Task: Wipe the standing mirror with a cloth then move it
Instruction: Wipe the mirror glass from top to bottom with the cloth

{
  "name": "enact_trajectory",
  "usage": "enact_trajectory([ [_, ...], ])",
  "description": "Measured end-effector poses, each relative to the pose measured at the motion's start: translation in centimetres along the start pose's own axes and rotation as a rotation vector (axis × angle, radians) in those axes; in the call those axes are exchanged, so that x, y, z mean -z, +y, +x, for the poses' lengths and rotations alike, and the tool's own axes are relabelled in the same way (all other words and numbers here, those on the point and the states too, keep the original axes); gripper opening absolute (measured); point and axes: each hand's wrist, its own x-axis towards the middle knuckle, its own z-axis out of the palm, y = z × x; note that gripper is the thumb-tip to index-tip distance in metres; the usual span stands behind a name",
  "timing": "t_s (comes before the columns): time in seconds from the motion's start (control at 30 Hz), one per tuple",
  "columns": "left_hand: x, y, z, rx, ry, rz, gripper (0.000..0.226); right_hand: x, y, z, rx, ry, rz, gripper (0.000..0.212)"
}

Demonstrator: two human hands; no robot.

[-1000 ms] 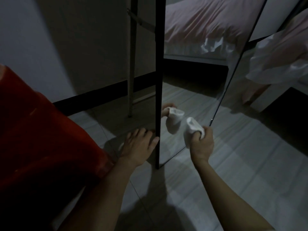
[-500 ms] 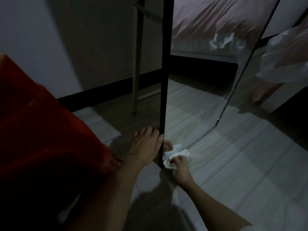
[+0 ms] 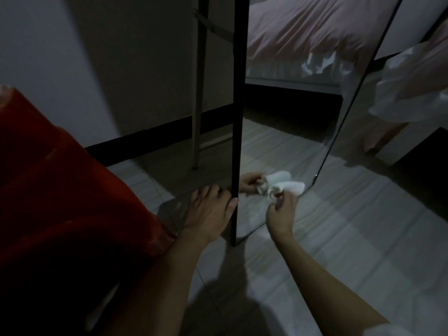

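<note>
scene: dim bedroom, person crouching low in front of the standing mirror (image 3: 286, 132), which is standing on the pale floor (image 3: 351, 238) near a wall with a dark skirting strip
mirror: leaning upright, dark frame edge (image 3: 238, 105) facing the camera, rear support leg (image 3: 198, 105) planted behind it; glass is reflecting a pink bed and the floor
left hand (image 3: 208, 212): gripping the frame edge low down, thumb lying across the front of the edge, fingers reaching round behind; bracing the mirror
right hand (image 3: 281, 214): pinching a bunched white cloth (image 3: 286, 187) in curled fingertips, holding it against the lowest part of the glass
cloth: touching the glass close to the bottom right corner; its reflection is showing just above it with the mirrored hand
step: judging it as wiping the bottom strip of the glass; moving the mirror is not yet done
progress: cannot tell how much of the upper glass is clean, too dark
risk 1: pushing hard at the bottom could be kicking the foot of the frame back, since the load is sitting on the narrow frame foot and the thin leg; the left hand is countering that
risk 2: floor is looking smooth, so the frame could be sliding if that grip loosens
risk 3: small wad of cloth, fingertips could be smearing the glass
risk 4: red garment (image 3: 60, 202) hanging near the frame base, could be snagging when lifting
other: bed (image 3: 412, 76) with pale bedding at right, near the mirror, limiting room for carrying
</note>
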Motion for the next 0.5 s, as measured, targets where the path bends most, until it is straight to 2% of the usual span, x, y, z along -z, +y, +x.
enact_trajectory([
  [0.1, 0.2, 0.0, 0.0, 0.018, 0.001, -0.014, 0.037, -1.2, 4.8, -2.4, 0.036, -0.316, -0.164, 0.023],
  [0.17, 0.3, 0.1, -0.1, 0.024, 0.005, -0.022, 0.04, -1.0, 6.2, -3.3, -0.065, -0.601, -0.229, 0.011],
  [0.2, 0.3, 0.1, -0.1, 0.025, 0.01, -0.018, 0.041, -0.6, 6.5, -3.5, -0.129, -0.657, -0.27, 0.008],
  [0.23, 0.2, 0.1, -0.1, 0.029, 0.007, -0.017, 0.039, -0.3, 6.6, -3.5, -0.199, -0.622, -0.302, 0.008],
  [0.27, 0.2, 0.2, -0.1, 0.038, -0.003, -0.026, 0.037, 0.1, 6.3, -3.3, -0.267, -0.514, -0.331, 0.012],
  [0.33, 0.2, 0.2, -0.2, 0.044, -0.028, -0.056, 0.036, 1.3, 4.6, -2.3, -0.348, -0.215, -0.394, 0.02],
  [0.43, 0.4, 0.1, -0.1, 0.036, -0.048, -0.086, 0.036, 3.1, 1.1, 0.4, -0.355, 0.127, -0.218, 0.022],
  [0.5, 0.5, 0.0, 0.0, 0.036, -0.063, -0.093, 0.036, 3.3, -0.8, 1.7, -0.285, 0.237, -0.054, 0.019],
])
